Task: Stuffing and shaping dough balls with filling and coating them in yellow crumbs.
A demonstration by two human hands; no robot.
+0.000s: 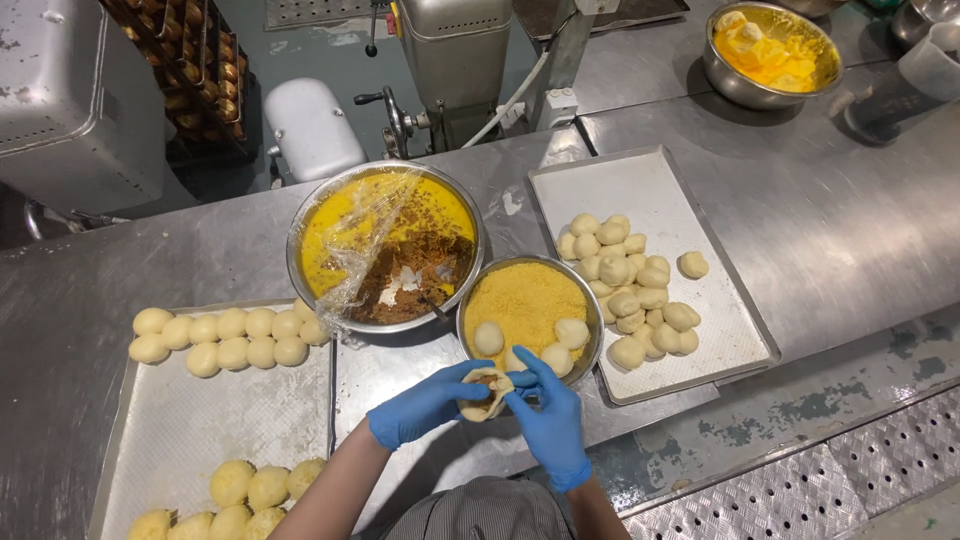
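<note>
Your left hand [425, 405] and right hand [545, 420], both in blue gloves, meet just below the centre of the view, at about 6 o'clock on the steel desk [850, 240]. Together they hold one dough piece [487, 392]: the left hand cups it from underneath, and the right hand's fingers [525, 380] close narrowly over its top edge, pinching the folded rim. The dough sits between both palms, lifted off the desk.

Directly at 12 o'clock from your hands stands a small bowl of yellow crumbs [530, 305] with a few dough balls resting in it. At 11 o'clock is a larger bowl of brown filling [385, 250], partly covered by loose plastic film. At 2 o'clock lies a tray of plain dough balls [650, 270]. At 9 o'clock a second tray [225, 420] carries rows of coated yellow balls. Far at 1 o'clock sits another bowl [770, 50] holding pale yellow lumps.
</note>
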